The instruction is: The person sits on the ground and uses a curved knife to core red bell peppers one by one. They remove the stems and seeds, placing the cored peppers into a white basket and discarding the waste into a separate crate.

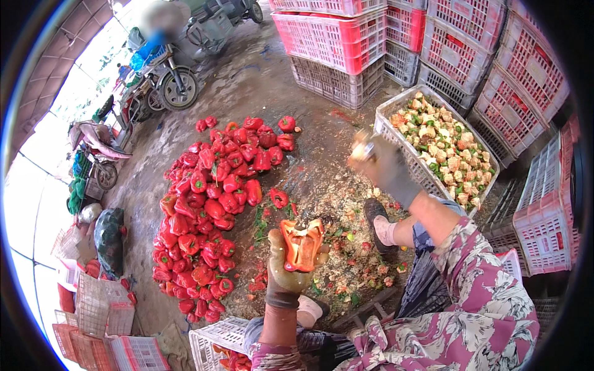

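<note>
We are holding an opened red pepper (pixel 301 244) in our left hand (pixel 286 272), the gloved fingers and palm clasping its lower part, with the hollow side facing up and pale ribs showing along the wall. Our hands are staying apart: the right hand (pixel 387 164) is hanging ahead and to the right of the left one, near the crate of pale cores (pixel 383 122). Its fingers seem to be curling round something with a metallic glint, but the blur is hiding what it is, and we cannot tell how tightly they are closing.

We are judging that we are in the coring step, probably at its end for this pepper, since no seed clump is showing in the hollow. A pile of whole red peppers (pixel 207 204) is lying ahead and to the left of our left hand, and seedy scraps (pixel 365 253) are littering the floor (pixel 260 80) between and below our hands.

The next move, we are thinking, is calling for our right hand to be clear of any core over the crate beside it, and for our left hand to be lowering the pepper, without crushing its thin wall, toward the white crate (pixel 216 334) below and left, where red pepper pieces (pixel 234 360) are sitting.
</note>
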`<state>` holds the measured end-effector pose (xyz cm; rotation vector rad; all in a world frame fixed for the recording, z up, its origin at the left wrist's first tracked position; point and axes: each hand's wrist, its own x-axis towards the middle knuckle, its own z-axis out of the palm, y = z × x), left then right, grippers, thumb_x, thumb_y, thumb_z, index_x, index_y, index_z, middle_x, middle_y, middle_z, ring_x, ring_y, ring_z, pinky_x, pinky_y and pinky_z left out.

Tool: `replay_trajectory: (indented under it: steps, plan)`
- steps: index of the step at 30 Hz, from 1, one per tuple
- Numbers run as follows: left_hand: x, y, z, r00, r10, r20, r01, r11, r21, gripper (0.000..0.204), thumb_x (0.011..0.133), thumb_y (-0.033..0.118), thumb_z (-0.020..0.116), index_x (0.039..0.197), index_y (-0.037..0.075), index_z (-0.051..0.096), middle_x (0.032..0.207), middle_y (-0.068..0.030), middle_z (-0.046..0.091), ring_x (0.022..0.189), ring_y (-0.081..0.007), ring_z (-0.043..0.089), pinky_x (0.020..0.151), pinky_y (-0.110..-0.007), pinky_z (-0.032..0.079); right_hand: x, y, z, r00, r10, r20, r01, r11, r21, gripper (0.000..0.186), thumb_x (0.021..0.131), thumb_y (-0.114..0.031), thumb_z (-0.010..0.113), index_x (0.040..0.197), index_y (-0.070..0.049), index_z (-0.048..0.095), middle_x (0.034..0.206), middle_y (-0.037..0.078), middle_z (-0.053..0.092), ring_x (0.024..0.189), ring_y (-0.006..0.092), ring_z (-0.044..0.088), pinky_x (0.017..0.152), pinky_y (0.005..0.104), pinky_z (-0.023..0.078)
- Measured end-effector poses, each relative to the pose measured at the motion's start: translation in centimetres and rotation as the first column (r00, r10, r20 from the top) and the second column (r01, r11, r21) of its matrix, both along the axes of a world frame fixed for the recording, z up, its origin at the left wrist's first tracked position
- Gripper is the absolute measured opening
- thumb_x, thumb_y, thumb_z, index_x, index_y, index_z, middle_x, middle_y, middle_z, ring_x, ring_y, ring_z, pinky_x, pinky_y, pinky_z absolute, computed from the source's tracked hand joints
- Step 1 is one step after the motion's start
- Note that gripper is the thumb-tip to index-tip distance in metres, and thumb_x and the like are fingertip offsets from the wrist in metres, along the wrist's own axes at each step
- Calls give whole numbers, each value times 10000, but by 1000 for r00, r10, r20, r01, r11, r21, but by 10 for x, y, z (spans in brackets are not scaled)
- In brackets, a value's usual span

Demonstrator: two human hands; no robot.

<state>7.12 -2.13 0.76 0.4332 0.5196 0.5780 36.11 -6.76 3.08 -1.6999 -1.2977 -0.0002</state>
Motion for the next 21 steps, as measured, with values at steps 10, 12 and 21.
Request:
replay_trajectory:
  steps: [10,12,21]
  plan:
    - [-3,9,5,943,217,-252,-140,946,293,443,989,544,528,1209,160,515,1120,-126,671,805,-287,668,643,-400,557,18,-18,-3,883,40,-467,-126,980,-155,290,918,-283,707,1032,-24,643,794,79,695,664,161,641,605,338,519]
    - [-35,22,16,967,236,-99,-188,917,351,366,1009,487,529,1166,158,504,1014,-96,648,757,-240,649,580,-336,534,-9,-15,10,794,140,-592,-357,895,-268,330,918,-367,623,1049,-64,615,817,97,655,702,198,629,653,374,507]
    - [-323,-50,27,-68,658,-750,452,690,565,384,888,279,714,1157,21,620,968,-151,683,865,-271,674,775,-400,542,-42,13,-6,859,231,-457,-242,970,35,122,900,-153,697,900,-40,650,654,15,584,537,93,524,471,294,402]
